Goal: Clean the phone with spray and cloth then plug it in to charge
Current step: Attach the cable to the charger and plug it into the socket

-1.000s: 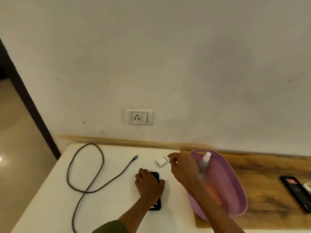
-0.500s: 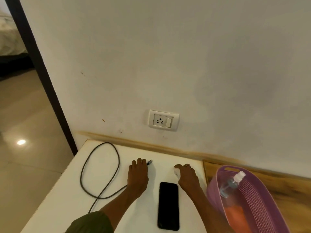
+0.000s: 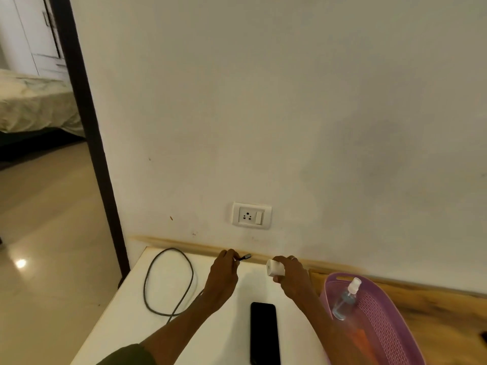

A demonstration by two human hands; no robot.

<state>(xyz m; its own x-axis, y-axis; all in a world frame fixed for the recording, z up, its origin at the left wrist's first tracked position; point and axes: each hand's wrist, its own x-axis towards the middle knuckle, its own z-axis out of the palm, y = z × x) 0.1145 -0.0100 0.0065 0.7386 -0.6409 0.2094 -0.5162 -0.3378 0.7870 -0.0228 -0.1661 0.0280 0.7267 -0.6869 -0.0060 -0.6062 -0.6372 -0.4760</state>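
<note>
By the table's [image 3: 163, 325] back edge, the left hand [image 3: 221, 283] pinches the cable [image 3: 168, 283] end and the right hand [image 3: 292, 275] grips the charger [image 3: 274, 268], apparently to join them; the phone [image 3: 264, 333] waits nearer.

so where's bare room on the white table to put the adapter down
Bare white top lies between the cable loop and the phone, and between the phone and the purple basket. It is crowded at the wall edge, where the left hand pinches the cable end and the right hand holds the adapter.

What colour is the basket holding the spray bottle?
Purple, with a perforated wall; the basket shows clearly in the head view.
</note>
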